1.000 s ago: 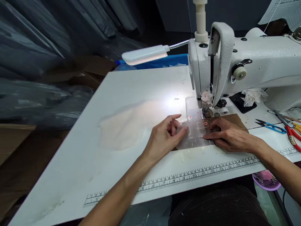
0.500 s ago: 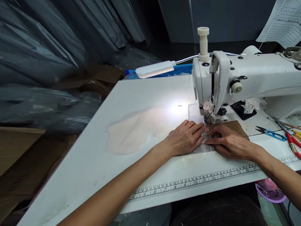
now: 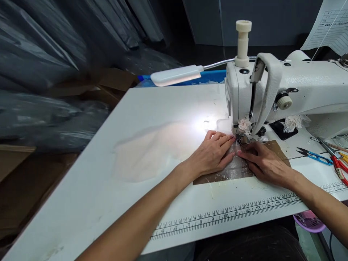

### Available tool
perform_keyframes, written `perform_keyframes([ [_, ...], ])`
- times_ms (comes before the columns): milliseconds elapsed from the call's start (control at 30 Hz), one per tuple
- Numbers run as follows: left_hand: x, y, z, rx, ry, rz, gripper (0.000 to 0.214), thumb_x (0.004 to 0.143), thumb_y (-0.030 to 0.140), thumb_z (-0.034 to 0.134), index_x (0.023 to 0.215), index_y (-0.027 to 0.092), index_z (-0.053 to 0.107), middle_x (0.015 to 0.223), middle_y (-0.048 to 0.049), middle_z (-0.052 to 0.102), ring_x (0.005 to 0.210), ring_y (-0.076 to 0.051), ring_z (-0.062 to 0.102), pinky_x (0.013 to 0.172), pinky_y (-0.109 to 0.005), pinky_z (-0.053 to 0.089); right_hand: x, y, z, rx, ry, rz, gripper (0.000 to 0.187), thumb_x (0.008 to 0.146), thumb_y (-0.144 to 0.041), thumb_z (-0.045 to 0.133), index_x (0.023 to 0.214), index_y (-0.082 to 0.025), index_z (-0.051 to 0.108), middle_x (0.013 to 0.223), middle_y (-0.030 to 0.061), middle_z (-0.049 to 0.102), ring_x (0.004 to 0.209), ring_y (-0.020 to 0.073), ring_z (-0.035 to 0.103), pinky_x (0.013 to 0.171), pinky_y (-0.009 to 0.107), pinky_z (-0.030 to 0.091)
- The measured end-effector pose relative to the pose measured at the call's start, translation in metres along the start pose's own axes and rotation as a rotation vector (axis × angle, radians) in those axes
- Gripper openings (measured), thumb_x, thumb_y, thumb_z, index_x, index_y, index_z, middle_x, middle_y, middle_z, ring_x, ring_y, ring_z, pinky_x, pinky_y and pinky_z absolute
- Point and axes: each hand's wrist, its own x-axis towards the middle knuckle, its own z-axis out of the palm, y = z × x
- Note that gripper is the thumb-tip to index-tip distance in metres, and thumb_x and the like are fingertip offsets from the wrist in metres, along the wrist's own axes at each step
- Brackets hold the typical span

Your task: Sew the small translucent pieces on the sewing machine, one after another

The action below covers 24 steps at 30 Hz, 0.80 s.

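My left hand [image 3: 213, 154] lies flat beside the needle area, fingers stretched toward the presser foot [image 3: 240, 139] and pressing on thin, sheer pale fabric [image 3: 225, 125]. My right hand [image 3: 265, 163] is just right of the foot. Its fingers are bent, with thumb and fingertips closed at the edge of the sheer fabric; a small pinkish-red bit shows by the thumb tip. Beneath both hands is a brown plate [image 3: 209, 178] with a shiny clear covering. The white sewing machine [image 3: 244, 88] stands over the work, and its needle tip is hard to make out.
A lamp [image 3: 176, 75] lights the white table [image 3: 163, 108], where pale sheer fabric [image 3: 144, 156] is spread at left. Blue thread snips [image 3: 315, 156] and red-handled scissors [image 3: 337, 165] lie at right. A printed ruler [image 3: 225, 216] runs along the front edge. A purple basket [image 3: 310, 225] hangs below.
The view has shifted slightly. My left hand has moved a little up and left, uncovering more of the brown plate. My right thumb now reaches nearer the foot.
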Motion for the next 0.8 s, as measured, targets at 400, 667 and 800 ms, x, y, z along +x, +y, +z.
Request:
perform_keyframes([
  [400,-0.0035,-0.0007,0.0084,-0.012,0.09,0.025,0.04,0.1,0.035,0.036,0.123,0.012,0.06,0.12,-0.0161,0.065,0.105,-0.029,0.057,0.087,-0.045,0.045,-0.0004,-0.0022,0.0037,0.029,0.053,0.019,0.036,0.097,-0.016,0.041,0.126,-0.019,0.062,0.115,0.0139,0.054,0.108,0.0233,0.057,0.092,0.045,0.058],
  [667,-0.0028,0.0007,0.0073,-0.025,0.106,0.014,0.036,0.098,0.034,0.041,0.119,0.015,0.063,0.118,-0.0137,0.067,0.101,-0.027,0.06,0.084,-0.043,0.046,-0.0012,-0.0005,0.0059,0.039,0.037,0.039,0.037,0.098,-0.018,0.041,0.13,-0.022,0.06,0.117,0.0133,0.054,0.109,0.0241,0.055,0.093,0.046,0.057],
  [800,-0.003,0.0001,0.0082,-0.047,0.136,0.036,0.037,0.098,0.034,0.042,0.118,0.013,0.065,0.12,-0.0157,0.068,0.103,-0.029,0.062,0.085,-0.044,0.046,-0.0011,-0.0007,0.006,0.036,0.044,0.033,0.037,0.097,-0.017,0.042,0.128,-0.021,0.061,0.116,0.0132,0.055,0.109,0.0239,0.055,0.094,0.045,0.057],
])
